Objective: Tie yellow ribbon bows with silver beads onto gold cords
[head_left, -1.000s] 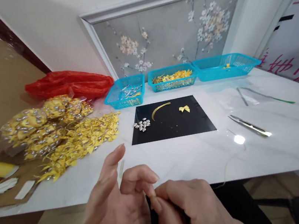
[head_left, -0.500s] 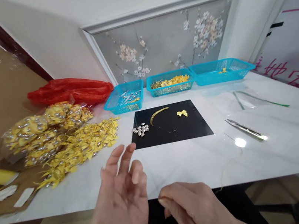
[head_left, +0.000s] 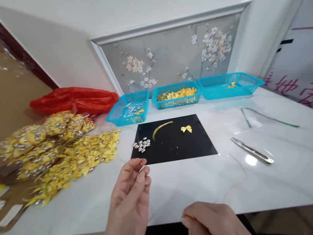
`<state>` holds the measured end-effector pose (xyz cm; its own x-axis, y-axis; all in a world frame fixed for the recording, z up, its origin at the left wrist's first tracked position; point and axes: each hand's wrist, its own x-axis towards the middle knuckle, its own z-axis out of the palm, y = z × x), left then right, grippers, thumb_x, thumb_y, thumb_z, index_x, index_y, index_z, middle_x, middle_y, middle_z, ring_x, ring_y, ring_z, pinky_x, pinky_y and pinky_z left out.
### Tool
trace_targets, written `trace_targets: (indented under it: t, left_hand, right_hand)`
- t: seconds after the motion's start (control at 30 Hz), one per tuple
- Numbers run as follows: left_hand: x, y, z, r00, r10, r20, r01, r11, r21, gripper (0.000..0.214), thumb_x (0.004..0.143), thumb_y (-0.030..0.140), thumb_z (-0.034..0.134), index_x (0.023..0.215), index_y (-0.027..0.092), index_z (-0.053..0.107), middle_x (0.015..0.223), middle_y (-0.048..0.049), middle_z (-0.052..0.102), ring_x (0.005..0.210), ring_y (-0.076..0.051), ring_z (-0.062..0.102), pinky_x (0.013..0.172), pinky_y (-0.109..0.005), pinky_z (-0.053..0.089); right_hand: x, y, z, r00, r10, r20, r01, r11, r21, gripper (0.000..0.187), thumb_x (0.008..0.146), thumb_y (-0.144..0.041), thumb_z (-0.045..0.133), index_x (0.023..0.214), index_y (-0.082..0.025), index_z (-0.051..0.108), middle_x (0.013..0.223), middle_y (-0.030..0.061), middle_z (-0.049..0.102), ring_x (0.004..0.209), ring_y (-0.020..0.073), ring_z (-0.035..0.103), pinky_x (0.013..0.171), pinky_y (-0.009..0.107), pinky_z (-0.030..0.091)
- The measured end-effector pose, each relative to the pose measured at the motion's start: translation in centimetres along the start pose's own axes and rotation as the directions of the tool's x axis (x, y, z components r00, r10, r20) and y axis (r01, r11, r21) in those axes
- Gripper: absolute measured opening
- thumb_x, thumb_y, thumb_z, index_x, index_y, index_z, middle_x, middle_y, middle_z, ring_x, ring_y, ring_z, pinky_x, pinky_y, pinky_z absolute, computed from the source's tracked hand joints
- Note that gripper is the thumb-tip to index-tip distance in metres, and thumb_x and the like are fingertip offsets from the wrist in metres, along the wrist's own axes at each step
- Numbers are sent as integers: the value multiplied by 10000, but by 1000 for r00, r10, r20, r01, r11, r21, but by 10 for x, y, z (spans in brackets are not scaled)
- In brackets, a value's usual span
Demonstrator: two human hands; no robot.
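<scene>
My left hand is raised over the near part of the white table, fingers stretched out and loosely apart, holding nothing. Its fingertips are just short of the black mat. On the mat lie a cluster of silver beads, a curved gold strip and one small yellow bow. My right hand hangs at the table's near edge with its fingers curled in; what they pinch, if anything, is hidden. A thin thread runs across the table towards it.
A heap of yellow bows and clear bags of them lie at left, with a red plastic bag behind. Three blue baskets stand along the back wall. Metal snips and a clear sleeve lie at right.
My two hands have come apart. The left opened and reached forward towards the black mat; the right stayed low at the table's edge. The view has tilted up a little.
</scene>
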<state>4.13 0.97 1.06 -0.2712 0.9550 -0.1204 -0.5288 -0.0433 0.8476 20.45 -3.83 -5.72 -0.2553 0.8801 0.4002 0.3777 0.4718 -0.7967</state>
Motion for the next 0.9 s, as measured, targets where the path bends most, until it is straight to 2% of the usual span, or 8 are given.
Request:
trace_targets:
  t: [0.1,0.27,0.43,0.53,0.6,0.67,0.77,0.9]
  left_hand:
    - [2,-4,3,999,-42,26,37,984,174,290,729,150,847,986,251,758,1132,-34,717,974,-125,630,783,-108,548]
    - [9,-6,6,998,10,64,-33,931,364,274,717,254,862,966,301,760,1265,2,699,1160,-142,587,861,-92,490]
    - [22,-10,3,995,2,97,-32,949,315,129,729,238,825,804,302,741,1428,73,615,1417,-153,413,961,-86,434]
    - [33,-13,-5,997,45,65,-60,965,255,180,666,183,840,737,316,740,1394,113,646,1423,-160,417,963,-102,453]
    - [39,-18,-10,995,80,64,-92,971,222,228,619,158,857,712,336,748,1347,126,679,1427,-178,418,987,-132,463]
    - [42,-25,-13,992,94,85,-110,973,204,241,595,160,868,690,348,753,1332,134,689,1419,-195,432,1023,-162,458]
    - [34,-32,-9,989,94,114,-119,966,230,198,619,178,863,691,339,773,1400,125,644,1379,-212,490,1062,-183,433]
    - [16,-35,-2,985,56,162,-117,910,399,90,728,262,820,759,345,804,1517,86,548,1290,-267,591,1020,-279,514]
  right_hand:
    - [3,6,-16,996,86,-2,-86,996,21,312,1004,-233,383,763,-206,580,605,-7,617,477,115,551,476,221,363]
    - [7,17,-42,988,149,-43,-150,988,-20,327,1033,-296,357,796,-209,566,626,5,605,519,136,546,487,238,375]
    - [15,40,-83,980,149,-131,-174,965,-199,292,1028,-324,392,886,-228,628,736,4,664,617,158,629,574,256,458]
    - [21,56,-113,918,259,-299,-359,863,-355,253,1002,-371,447,955,-248,662,892,19,714,737,190,674,658,292,494]
    - [23,65,-126,877,327,-352,-460,784,-418,256,994,-370,442,951,-243,660,937,30,702,739,198,663,672,318,492]
    - [23,71,-129,858,369,-358,-506,733,-456,228,974,-346,465,923,-229,654,933,39,683,714,202,647,664,335,482]
    - [21,77,-120,840,403,-364,-541,680,-495,173,926,-299,519,836,-219,645,878,39,658,680,203,627,613,327,452]
    - [16,83,-102,831,398,-388,-554,649,-521,216,924,-267,471,762,-221,606,862,54,644,699,221,611,549,306,398]
